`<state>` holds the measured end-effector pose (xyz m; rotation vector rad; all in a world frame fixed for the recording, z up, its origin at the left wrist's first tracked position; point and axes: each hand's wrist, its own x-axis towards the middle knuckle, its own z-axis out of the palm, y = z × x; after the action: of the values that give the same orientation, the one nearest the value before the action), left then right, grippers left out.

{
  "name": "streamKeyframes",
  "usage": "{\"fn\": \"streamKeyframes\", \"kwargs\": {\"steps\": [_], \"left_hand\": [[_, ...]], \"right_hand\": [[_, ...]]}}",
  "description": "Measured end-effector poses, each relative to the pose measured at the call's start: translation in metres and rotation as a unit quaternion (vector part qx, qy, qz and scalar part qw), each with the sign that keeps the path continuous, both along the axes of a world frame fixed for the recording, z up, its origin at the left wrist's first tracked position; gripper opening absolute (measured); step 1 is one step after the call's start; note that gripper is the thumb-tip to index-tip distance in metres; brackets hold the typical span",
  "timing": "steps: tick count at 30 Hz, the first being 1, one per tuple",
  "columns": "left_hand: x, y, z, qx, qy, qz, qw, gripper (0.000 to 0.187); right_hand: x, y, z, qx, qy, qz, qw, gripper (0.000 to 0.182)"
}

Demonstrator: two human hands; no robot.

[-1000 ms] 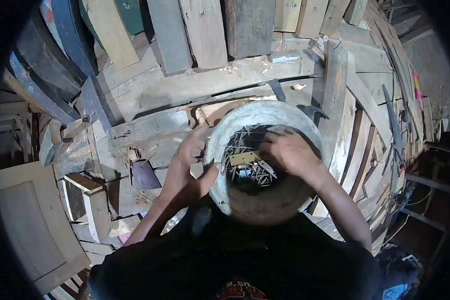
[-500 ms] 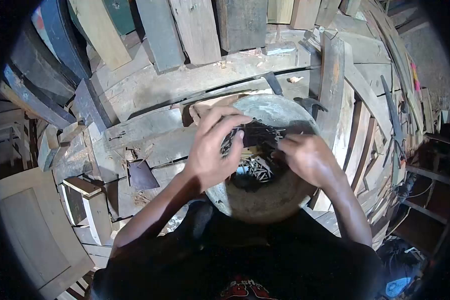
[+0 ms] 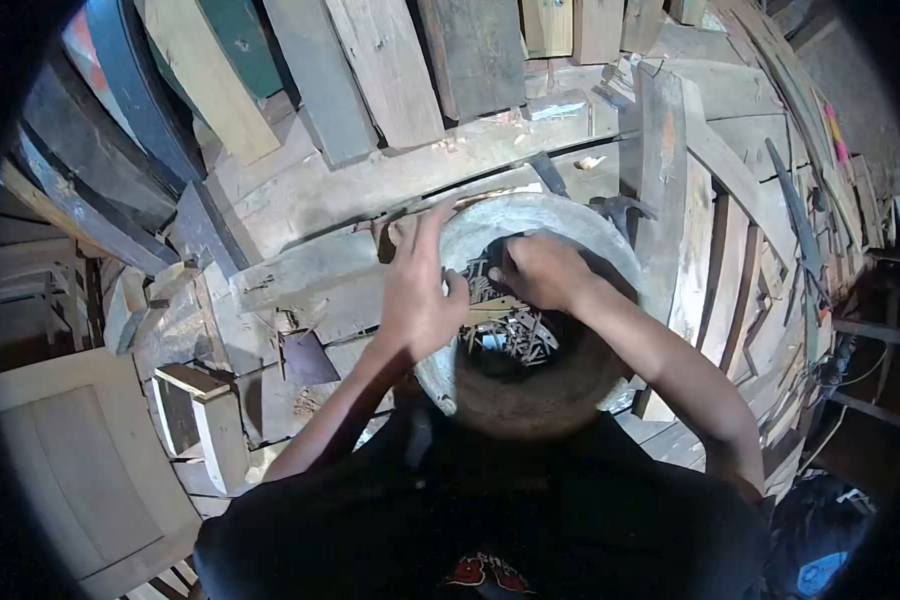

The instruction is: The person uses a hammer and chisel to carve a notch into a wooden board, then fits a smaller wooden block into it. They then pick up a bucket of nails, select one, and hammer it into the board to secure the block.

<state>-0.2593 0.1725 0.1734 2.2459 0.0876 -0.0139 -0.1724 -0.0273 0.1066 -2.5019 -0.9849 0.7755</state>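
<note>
A round, worn grey basin (image 3: 595,228) sits in front of me. Inside it lies a loose pile of nails (image 3: 522,338), with a small pale blue piece (image 3: 493,342) among them. My left hand (image 3: 415,295) is at the basin's left rim, fingers stretched up and thumb apart, with nothing visible in it. Reaching into the basin, my right hand (image 3: 548,272) has its fingers curled down by the nails. Whatever is between those fingertips is hidden.
Behind the basin's right rim lies a dark hammer head (image 3: 625,212), with a dark handle end (image 3: 548,174) nearby. Wooden planks (image 3: 385,60) stand along the far side. A small wooden frame (image 3: 205,420) and a panelled door (image 3: 65,460) are at left. A long saw-like blade (image 3: 792,215) lies right.
My right hand has moved left and deeper into the basin. My left hand has drawn back to the left rim and its fingers have straightened. The view has shifted slightly.
</note>
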Motion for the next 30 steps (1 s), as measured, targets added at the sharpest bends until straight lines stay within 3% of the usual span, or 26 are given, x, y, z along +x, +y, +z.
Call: {"fn": "streamKeyframes", "kwargs": {"steps": [4, 7, 9, 10, 12, 15, 16, 18, 20, 24, 25, 26, 29, 30], "left_hand": [[0.000, -0.003, -0.005, 0.025, -0.021, -0.003, 0.999, 0.076], [0.000, -0.009, 0.001, 0.057, -0.029, -0.007, 0.998, 0.070], [-0.003, -0.013, 0.004, 0.085, -0.029, -0.010, 0.996, 0.075], [-0.004, -0.014, 0.003, 0.095, -0.032, -0.009, 0.995, 0.077], [-0.003, -0.015, 0.007, 0.127, -0.017, -0.027, 0.991, 0.082], [-0.005, -0.016, 0.007, 0.186, 0.000, -0.043, 0.982, 0.090], [-0.005, -0.014, 0.015, 0.119, 0.014, -0.046, 0.992, 0.088], [-0.007, -0.012, 0.006, 0.137, -0.060, -0.035, 0.988, 0.082], [-0.008, -0.005, 0.001, 0.082, -0.110, -0.027, 0.990, 0.072], [-0.010, -0.005, 0.003, 0.083, -0.123, -0.049, 0.988, 0.060], [-0.009, -0.004, 0.004, 0.071, -0.128, -0.049, 0.988, 0.058], [-0.009, -0.003, 0.005, 0.060, -0.132, -0.049, 0.988, 0.056], [-0.012, -0.003, -0.006, 0.026, -0.152, -0.073, 0.985, 0.054], [-0.015, -0.003, 0.001, 0.006, -0.151, -0.092, 0.984, 0.054]], "right_hand": [[-0.016, 0.004, -0.020, -0.002, -0.036, -0.042, 0.998, 0.044], [-0.016, 0.004, 0.001, 0.007, -0.013, -0.067, 0.998, 0.034], [-0.017, 0.007, -0.003, 0.017, 0.011, -0.062, 0.998, 0.028], [-0.020, 0.005, -0.012, 0.036, -0.040, -0.041, 0.998, 0.026], [-0.023, 0.013, -0.001, -0.017, -0.020, -0.059, 0.998, 0.029], [-0.020, 0.005, -0.013, 0.086, 0.015, -0.014, 0.996, 0.037], [-0.017, 0.000, -0.026, 0.138, 0.031, 0.017, 0.990, 0.041], [-0.018, 0.000, 0.001, 0.178, 0.046, 0.009, 0.983, 0.040], [-0.015, -0.007, 0.020, 0.152, 0.024, -0.010, 0.988, 0.037], [-0.015, 0.003, 0.052, 0.226, 0.006, -0.148, 0.963, 0.032], [-0.014, 0.001, 0.055, 0.243, 0.050, -0.194, 0.949, 0.031], [-0.014, -0.004, 0.054, 0.310, 0.045, -0.208, 0.927, 0.036], [-0.021, -0.005, 0.088, 0.365, 0.159, -0.347, 0.849, 0.049], [-0.025, -0.007, 0.092, 0.383, 0.155, -0.357, 0.838, 0.042]]}}
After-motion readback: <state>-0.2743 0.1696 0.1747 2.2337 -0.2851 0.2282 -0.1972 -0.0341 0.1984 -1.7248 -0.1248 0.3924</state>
